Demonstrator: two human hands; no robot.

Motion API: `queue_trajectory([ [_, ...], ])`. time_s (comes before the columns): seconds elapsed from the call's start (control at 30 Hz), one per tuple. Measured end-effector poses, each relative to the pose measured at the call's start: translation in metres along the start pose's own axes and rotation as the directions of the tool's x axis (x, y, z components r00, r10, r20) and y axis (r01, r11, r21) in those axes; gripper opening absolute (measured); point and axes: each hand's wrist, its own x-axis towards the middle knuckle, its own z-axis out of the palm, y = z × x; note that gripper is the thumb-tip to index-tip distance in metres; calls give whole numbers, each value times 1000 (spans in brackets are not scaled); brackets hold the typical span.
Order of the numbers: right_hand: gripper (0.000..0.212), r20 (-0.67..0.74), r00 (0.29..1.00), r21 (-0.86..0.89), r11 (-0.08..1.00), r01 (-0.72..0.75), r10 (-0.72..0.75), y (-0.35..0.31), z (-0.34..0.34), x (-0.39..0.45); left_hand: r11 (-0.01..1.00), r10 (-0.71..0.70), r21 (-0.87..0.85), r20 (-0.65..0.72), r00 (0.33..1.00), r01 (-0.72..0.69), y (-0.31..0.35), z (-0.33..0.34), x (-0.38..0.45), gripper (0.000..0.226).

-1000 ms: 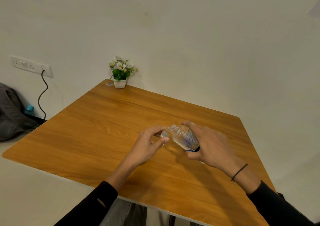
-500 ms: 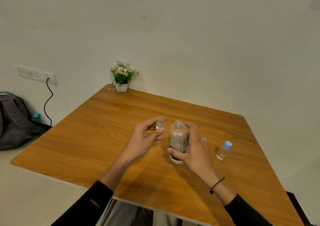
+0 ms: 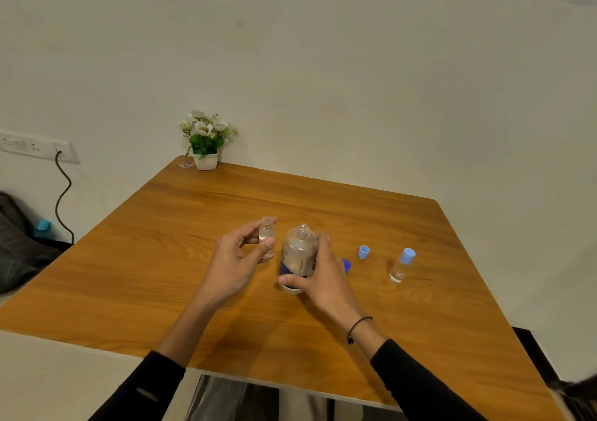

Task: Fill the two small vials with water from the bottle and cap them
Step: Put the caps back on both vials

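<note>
At the far left a grey bag [image 3: 16,246] lies on the floor against the wall, with a black cable [image 3: 63,194] running up to a socket strip [image 3: 35,145]. A small potted plant [image 3: 205,141] stands at the far corner of the wooden table [image 3: 161,259]. Near the middle of the table the left hand [image 3: 234,264] holds an open vial [image 3: 267,234] upright, pinched between the thumb tip on its near side and the fingertips behind it; the other fingers curl loosely and a gap shows between palm and vial. Whether the vial's base touches the table cannot be told. Just to its right, apart from it, the bottle [image 3: 298,254] stands upright and uncapped on the table, part full of clear water. The right hand [image 3: 324,278] grips it from the right side, thumb laid across the lower front near the dark label, fingers wrapped round the back so only their tips show by the shoulder. A dark blue cap [image 3: 346,264] peeks out on the table just behind that hand. Further right a light blue cap [image 3: 363,252] lies by itself, and beyond it the second vial [image 3: 401,265] stands capped in light blue, well apart from both hands
</note>
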Motion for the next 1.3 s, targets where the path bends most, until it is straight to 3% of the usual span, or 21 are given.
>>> queue_trajectory([
  [0.1, 100, 104, 994, -101, 995, -7, 18, -1, -15, -7, 1000, -2, 15, 8, 1000, 2, 0, -2, 0, 42],
  [0.27, 52, 71, 997, -405, 912, 60, -34, 6, -66, 1, 1000, 11, 27, 7, 1000, -11, 2, -6, -1, 41],
  [0.4, 49, 93, 992, -727, 686, 7, 87, 20, -86, 45, 999, 26, 32, 1, 1000, -26, 8, -9, 0, 40],
  [0.5, 43, 164, 963, -832, 555, 18, 215, 29, -77, 64, 999, 35, 35, -1, 999, -34, 12, -10, -2, 40],
  [0.6, 25, 183, 942, -805, 593, -19, 279, 33, -67, 72, 997, 48, 57, -3, 999, -47, 18, -10, -2, 40],
  [0.67, 35, 146, 960, -771, 636, -41, 240, 36, -65, 73, 996, 56, 72, -9, 998, -56, 22, -10, 0, 40],
  [0.73, 45, 66, 990, -700, 713, -42, 124, 36, -69, 74, 995, 67, 74, -4, 998, -66, 25, -9, 2, 40],
  [0.83, 24, -42, 997, -515, 856, 37, -68, 22, -83, 74, 995, 77, 69, -2, 997, -76, 27, -6, 6, 40],
  [0.93, 22, -59, 976, -217, 957, 192, -210, -10, -96, 67, 995, 76, 69, -2, 997, -75, 27, -2, 8, 41],
  [1.0, 20, -90, 961, -13, 965, 262, -262, -37, -96, 60, 994, 78, 72, 1, 997, -78, 29, 1, 9, 41],
  [1.13, 18, -166, 913, 137, 908, 395, -373, -84, -85, 46, 991, 88, 103, 6, 996, -88, 34, 4, 10, 45],
  [1.3, 22, -19, 857, 23, 857, 516, -515, -106, -72, 45, 989, 107, 104, -4, 994, -106, 37, 6, 12, 46],
])
